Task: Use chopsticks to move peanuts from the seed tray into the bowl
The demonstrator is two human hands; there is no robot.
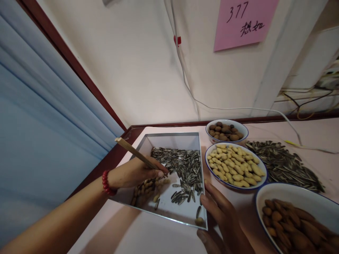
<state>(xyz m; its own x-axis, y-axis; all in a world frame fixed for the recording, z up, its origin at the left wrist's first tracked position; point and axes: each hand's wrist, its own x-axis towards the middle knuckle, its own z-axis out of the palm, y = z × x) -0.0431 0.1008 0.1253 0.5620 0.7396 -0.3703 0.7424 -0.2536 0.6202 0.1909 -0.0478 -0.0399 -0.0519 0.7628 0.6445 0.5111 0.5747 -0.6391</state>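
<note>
My left hand (pixel 135 173), with a red bead bracelet on its wrist, is closed around a pair of wooden chopsticks (pixel 132 150). Their tips point down into a white box (pixel 172 218), close to striped sunflower seeds (pixel 182 160) spread over its back and right side. Peanuts and darker nuts (pixel 144 187) lie at the box's front left, partly hidden by this hand and its shadow. On the box's right rim, near the front corner, rest the bent fingers of my right hand (pixel 225 218); its thumb is by the corner. One nut (pixel 199 221) sits inside that corner.
Right of the box stand a bowl of peanuts (pixel 234 187), a bowl of round brown nuts (pixel 245 131) behind it and a bowl of almond-like nuts (pixel 304 192) in front. A sunflower seed pile (pixel 286 165) lies beside them. A white cable (pixel 238 108) crosses the back.
</note>
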